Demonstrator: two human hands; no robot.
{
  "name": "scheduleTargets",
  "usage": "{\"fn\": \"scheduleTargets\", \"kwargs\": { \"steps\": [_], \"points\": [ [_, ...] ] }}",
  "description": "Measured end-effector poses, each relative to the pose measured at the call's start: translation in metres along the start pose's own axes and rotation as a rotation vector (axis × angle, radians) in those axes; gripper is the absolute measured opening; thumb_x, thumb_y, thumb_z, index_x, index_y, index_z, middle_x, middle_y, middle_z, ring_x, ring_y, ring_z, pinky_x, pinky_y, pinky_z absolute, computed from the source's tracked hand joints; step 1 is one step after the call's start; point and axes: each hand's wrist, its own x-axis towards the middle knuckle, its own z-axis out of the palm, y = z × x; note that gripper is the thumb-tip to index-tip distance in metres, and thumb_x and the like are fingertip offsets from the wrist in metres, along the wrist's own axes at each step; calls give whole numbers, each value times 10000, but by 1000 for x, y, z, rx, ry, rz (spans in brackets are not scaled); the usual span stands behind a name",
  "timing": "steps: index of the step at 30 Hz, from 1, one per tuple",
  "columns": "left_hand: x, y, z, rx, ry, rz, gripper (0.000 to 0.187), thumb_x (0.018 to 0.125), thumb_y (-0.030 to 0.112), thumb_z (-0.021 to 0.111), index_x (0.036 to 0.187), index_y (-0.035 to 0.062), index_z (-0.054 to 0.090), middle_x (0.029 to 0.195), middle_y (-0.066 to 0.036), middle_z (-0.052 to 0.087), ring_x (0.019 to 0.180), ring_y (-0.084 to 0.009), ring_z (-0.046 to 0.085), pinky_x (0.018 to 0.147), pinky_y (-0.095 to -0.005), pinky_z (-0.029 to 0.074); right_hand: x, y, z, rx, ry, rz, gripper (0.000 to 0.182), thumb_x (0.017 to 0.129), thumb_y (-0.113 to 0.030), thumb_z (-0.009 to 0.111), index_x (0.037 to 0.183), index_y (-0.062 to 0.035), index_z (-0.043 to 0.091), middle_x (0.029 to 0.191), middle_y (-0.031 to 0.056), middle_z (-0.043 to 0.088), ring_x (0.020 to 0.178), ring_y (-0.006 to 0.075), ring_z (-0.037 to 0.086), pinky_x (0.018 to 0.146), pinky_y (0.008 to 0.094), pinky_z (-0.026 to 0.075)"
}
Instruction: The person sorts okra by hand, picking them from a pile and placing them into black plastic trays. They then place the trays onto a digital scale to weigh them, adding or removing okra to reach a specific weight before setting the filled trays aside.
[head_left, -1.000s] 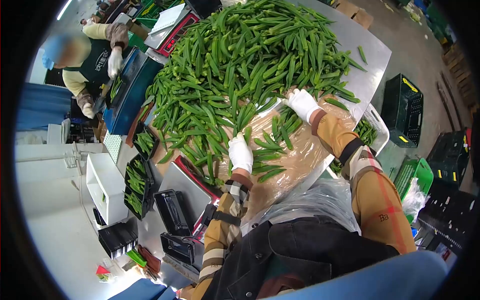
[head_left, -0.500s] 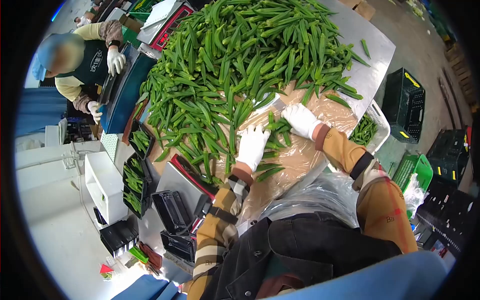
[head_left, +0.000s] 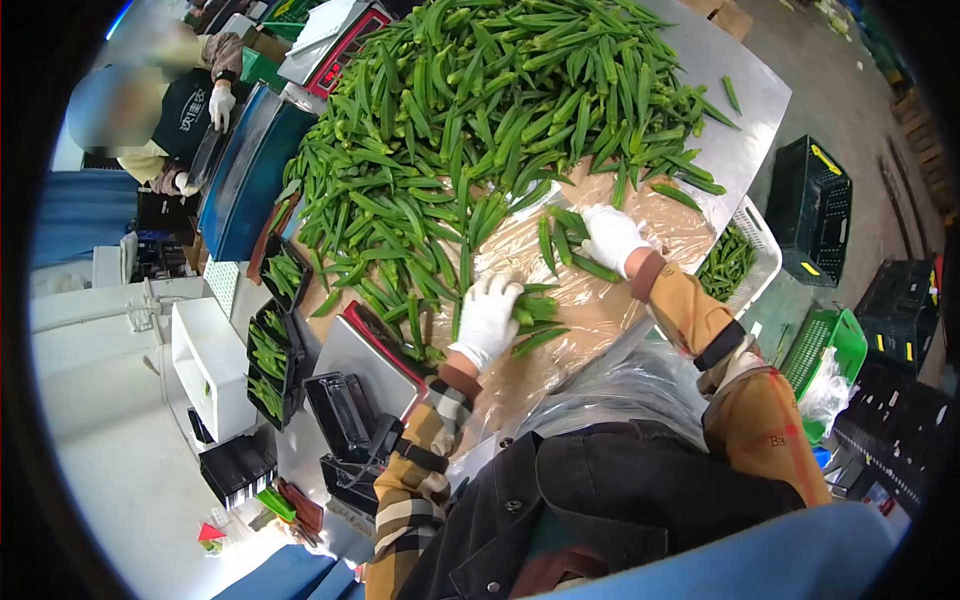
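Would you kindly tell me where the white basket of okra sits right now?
In the head view, the white basket hangs off the table's right edge, just beyond the person's right hand, with a black crate on the floor to its right.

The left hand [head_left: 487,317] hides how many okra pods [head_left: 530,310] it covers.

I am gripping a bunch of okra pods [head_left: 533,308] in my left hand [head_left: 488,318] while my right hand [head_left: 612,236] is lying on the plastic sheet [head_left: 600,310] beside the okra heap [head_left: 480,110].
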Motion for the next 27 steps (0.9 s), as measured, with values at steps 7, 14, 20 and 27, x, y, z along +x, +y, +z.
{"fn": "scheduleTargets", "kwargs": {
  "steps": [7, 14, 20, 27],
  "points": [
    [14, 16, 20, 41, -215, -175, 523, 682, 128, 759, 1147, 55, 531, 1032, -138, 543, 1013, -334, 540, 907, -462, 440, -8, -7, 10, -97, -68, -9, 306, 725, -139, 703, 1003, -38, 625, 953, 184, 641, 910, 372, 644, 804, 443, 523],
    [-4, 10, -6, -310, 173, -244, 479, 724, 134, 737, 1138, 39, 517, 1090, -182, 514, 1018, -390, 523, 855, -450, 478, -28, 0, -36, 24, -14, 153, 304, 739, -115, 642, 1027, -33, 589, 976, 196, 642, 937, 378, 635, 813, 457, 515],
    [-56, 39, 34, -79, -22, -142, 369, 777, 88, 625, 1134, 42, 544, 1082, -169, 543, 1022, -355, 518, 845, -428, 478, -68, -17, 17, -144, 17, 19, 260, 737, -117, 647, 977, -44, 583, 879, 161, 630, 856, 385, 629, 788, 447, 505],
    [-40, 45, 33, 12, -127, -246, 306, 755, 120, 664, 1040, 55, 571, 973, -131, 621, 939, -343, 583, 784, -412, 511, -70, -23, 14, 66, -72, 142, 289, 756, -174, 685, 991, -35, 589, 930, 169, 668, 882, 365, 648, 784, 436, 509]
  ]
}}
